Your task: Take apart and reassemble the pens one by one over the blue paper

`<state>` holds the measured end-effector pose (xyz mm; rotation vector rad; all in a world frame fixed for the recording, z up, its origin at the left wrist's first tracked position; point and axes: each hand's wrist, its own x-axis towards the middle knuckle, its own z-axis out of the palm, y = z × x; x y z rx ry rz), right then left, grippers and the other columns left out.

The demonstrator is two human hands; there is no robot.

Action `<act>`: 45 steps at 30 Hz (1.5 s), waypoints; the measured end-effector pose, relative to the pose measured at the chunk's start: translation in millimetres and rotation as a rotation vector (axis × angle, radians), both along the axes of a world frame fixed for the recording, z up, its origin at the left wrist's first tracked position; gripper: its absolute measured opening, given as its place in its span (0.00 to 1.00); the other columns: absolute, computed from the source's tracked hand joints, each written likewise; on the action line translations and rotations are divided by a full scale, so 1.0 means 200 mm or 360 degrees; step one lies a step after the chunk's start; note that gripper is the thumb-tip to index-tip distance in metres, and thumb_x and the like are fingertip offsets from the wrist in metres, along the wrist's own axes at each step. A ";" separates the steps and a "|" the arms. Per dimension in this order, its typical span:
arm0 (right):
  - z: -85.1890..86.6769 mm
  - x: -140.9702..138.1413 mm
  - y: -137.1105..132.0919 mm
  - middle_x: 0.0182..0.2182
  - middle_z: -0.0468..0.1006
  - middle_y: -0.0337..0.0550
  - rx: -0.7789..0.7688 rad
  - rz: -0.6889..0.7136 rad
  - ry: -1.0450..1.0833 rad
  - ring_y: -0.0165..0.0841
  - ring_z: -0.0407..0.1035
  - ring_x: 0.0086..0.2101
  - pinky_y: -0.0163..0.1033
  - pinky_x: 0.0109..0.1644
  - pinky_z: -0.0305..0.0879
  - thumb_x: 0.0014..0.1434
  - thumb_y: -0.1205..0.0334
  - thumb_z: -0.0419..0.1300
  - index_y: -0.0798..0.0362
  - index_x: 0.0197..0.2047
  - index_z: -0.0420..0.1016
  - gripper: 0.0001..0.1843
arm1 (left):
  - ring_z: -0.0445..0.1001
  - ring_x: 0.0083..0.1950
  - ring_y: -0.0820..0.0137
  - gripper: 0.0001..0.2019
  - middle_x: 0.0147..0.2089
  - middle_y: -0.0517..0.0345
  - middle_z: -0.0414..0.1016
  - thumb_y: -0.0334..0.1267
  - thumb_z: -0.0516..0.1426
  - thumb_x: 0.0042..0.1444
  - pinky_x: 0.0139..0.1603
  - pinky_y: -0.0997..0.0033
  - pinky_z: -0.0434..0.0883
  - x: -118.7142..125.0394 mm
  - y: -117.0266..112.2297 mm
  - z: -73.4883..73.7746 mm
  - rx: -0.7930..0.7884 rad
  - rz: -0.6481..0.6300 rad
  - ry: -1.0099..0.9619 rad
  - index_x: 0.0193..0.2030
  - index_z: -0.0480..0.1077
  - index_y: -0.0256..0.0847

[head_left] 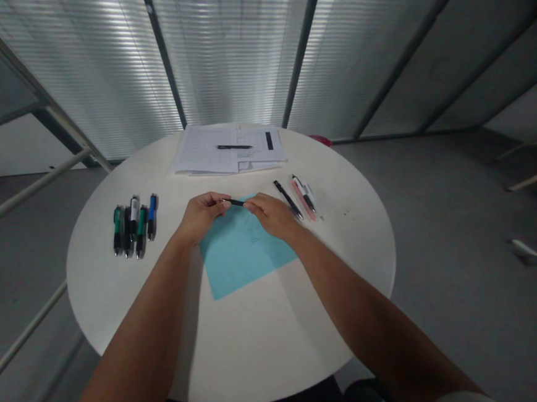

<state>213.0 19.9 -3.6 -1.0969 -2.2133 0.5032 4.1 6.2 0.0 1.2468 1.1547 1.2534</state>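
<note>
Between my two hands a slim black pen (237, 202) is held roughly level above the far edge of a light blue sheet of paper (235, 253). My left hand (204, 215) pinches one end of the pen with thumb and fingers. The other end is gripped by my right hand (272, 212), which hides part of it. Faint marks show on the blue sheet. Just right of my right hand lie a black pen (287, 199), a pink pen (302, 199) and a black-and-white pen (304, 192), close together.
A round white table (243, 351) carries everything. Several pens, including a blue pen (151, 216) and a green pen (118, 230), lie at its left. Toward the back, a stack of printed papers (204, 150) has a dark pen (234, 146) on top. Window blinds (229, 55) stand behind.
</note>
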 end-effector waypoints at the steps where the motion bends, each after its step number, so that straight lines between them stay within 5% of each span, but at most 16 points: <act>1: 0.00 0.00 0.00 0.36 0.75 0.42 -0.0011 -0.0002 0.0013 0.33 0.69 0.38 0.38 0.42 0.61 0.70 0.53 0.49 0.50 0.42 0.76 0.16 | 0.67 0.28 0.73 0.13 0.26 0.57 0.73 0.41 0.69 0.44 0.33 0.69 0.65 0.00 0.00 0.00 0.0003 -0.0001 0.0012 0.36 0.80 0.37; 6: -0.01 0.00 -0.01 0.38 0.75 0.40 -0.0037 -0.0112 0.0196 0.33 0.69 0.36 0.37 0.41 0.62 0.60 0.55 0.63 0.50 0.47 0.71 0.14 | 0.67 0.28 0.73 0.14 0.27 0.57 0.74 0.41 0.70 0.41 0.33 0.69 0.64 0.01 -0.01 0.03 -0.0013 -0.0009 0.0033 0.35 0.80 0.37; 9: -0.01 0.00 0.00 0.37 0.76 0.41 -0.0031 -0.0084 0.0174 0.32 0.69 0.37 0.38 0.42 0.62 0.64 0.55 0.58 0.51 0.40 0.72 0.09 | 0.66 0.27 0.73 0.13 0.25 0.58 0.72 0.40 0.69 0.42 0.32 0.69 0.64 0.02 -0.02 0.04 -0.0015 0.0017 0.0016 0.34 0.80 0.37; 13: 0.00 0.00 0.00 0.34 0.76 0.42 -0.0032 -0.0012 0.0072 0.33 0.69 0.36 0.38 0.42 0.61 0.70 0.54 0.49 0.51 0.38 0.73 0.16 | 0.66 0.27 0.73 0.12 0.26 0.58 0.73 0.40 0.69 0.42 0.32 0.69 0.63 0.02 -0.02 0.04 -0.0028 0.0037 0.0026 0.34 0.80 0.37; 19: -0.01 -0.01 -0.01 0.39 0.76 0.40 -0.0033 -0.0155 0.0188 0.33 0.69 0.37 0.38 0.41 0.62 0.60 0.53 0.62 0.49 0.45 0.71 0.12 | 0.66 0.27 0.74 0.12 0.26 0.58 0.73 0.40 0.68 0.44 0.32 0.70 0.62 0.01 -0.01 0.01 -0.0006 0.0001 0.0047 0.36 0.80 0.37; 26: 0.00 0.00 0.00 0.33 0.75 0.42 -0.0028 -0.0012 0.0073 0.33 0.69 0.36 0.38 0.41 0.61 0.70 0.53 0.49 0.51 0.36 0.72 0.17 | 0.67 0.27 0.74 0.12 0.25 0.58 0.73 0.41 0.68 0.45 0.33 0.70 0.63 0.00 0.00 0.00 -0.0002 -0.0002 0.0019 0.35 0.80 0.38; 32: -0.03 -0.01 0.00 0.40 0.75 0.41 0.0005 -0.0182 0.0209 0.32 0.68 0.35 0.37 0.40 0.62 0.60 0.54 0.63 0.50 0.46 0.70 0.14 | 0.66 0.27 0.74 0.12 0.25 0.58 0.72 0.40 0.68 0.44 0.33 0.70 0.63 0.01 0.00 0.01 -0.0009 0.0024 -0.0011 0.35 0.80 0.37; 35: -0.03 -0.01 0.01 0.41 0.73 0.43 0.0061 -0.0147 0.0200 0.32 0.68 0.37 0.37 0.42 0.63 0.63 0.54 0.60 0.51 0.39 0.71 0.09 | 0.67 0.27 0.74 0.12 0.24 0.59 0.71 0.40 0.69 0.44 0.34 0.70 0.65 0.01 0.01 0.00 -0.0030 0.0014 -0.0096 0.34 0.80 0.37; 40: -0.02 0.00 0.01 0.35 0.73 0.43 0.0027 -0.0017 0.0129 0.32 0.68 0.38 0.38 0.44 0.62 0.70 0.53 0.49 0.51 0.35 0.73 0.18 | 0.67 0.27 0.75 0.11 0.25 0.59 0.72 0.39 0.69 0.44 0.33 0.71 0.64 0.00 0.02 -0.03 -0.0025 0.0010 -0.0179 0.34 0.79 0.37; 45: -0.03 -0.01 0.02 0.40 0.75 0.42 -0.0012 -0.0118 0.0286 0.32 0.69 0.37 0.38 0.42 0.63 0.62 0.52 0.60 0.51 0.44 0.71 0.13 | 0.67 0.27 0.75 0.12 0.24 0.60 0.71 0.38 0.69 0.42 0.32 0.72 0.64 0.01 0.02 -0.02 -0.0055 0.0021 -0.0265 0.34 0.79 0.36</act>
